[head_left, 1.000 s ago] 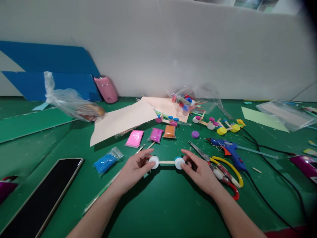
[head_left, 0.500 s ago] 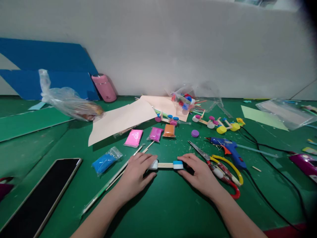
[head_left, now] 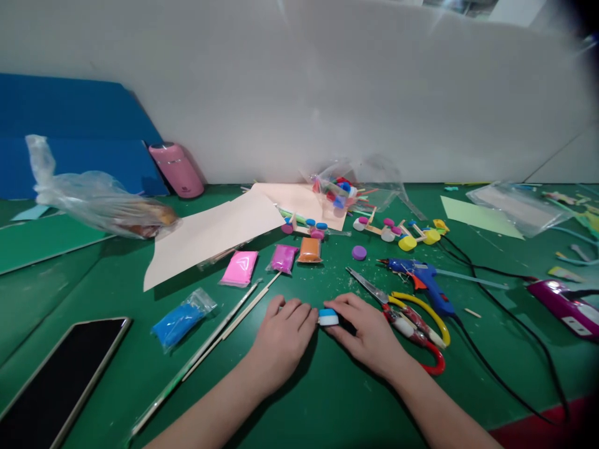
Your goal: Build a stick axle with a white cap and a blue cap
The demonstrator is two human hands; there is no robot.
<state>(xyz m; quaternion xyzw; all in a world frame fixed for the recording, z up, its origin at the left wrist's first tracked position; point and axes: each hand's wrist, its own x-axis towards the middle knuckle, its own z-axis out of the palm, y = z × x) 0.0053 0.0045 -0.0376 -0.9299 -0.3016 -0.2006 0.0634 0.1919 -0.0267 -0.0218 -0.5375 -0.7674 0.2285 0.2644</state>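
Note:
My left hand (head_left: 283, 335) lies knuckles-up on the green table (head_left: 299, 399), its fingers curled over one end of a small stick-and-cap piece, which it hides. My right hand (head_left: 365, 329) is closed on the other end, pinching a white cap with a blue top (head_left: 328, 317). The stick between the caps is covered by my left fingers. Both hands almost touch each other.
Red-and-yellow scissors (head_left: 412, 321) and a blue glue gun (head_left: 423, 279) with a black cord lie right of my right hand. Clay packets in pink (head_left: 240, 269), magenta (head_left: 283, 257), orange (head_left: 309, 249) and blue (head_left: 180, 316), long sticks (head_left: 224, 324), peach paper (head_left: 210, 232), a phone (head_left: 51, 380).
The piece went from held up with both caps showing to pressed low on the table. My left hand slid right over the stick, and only the blue-topped cap still shows.

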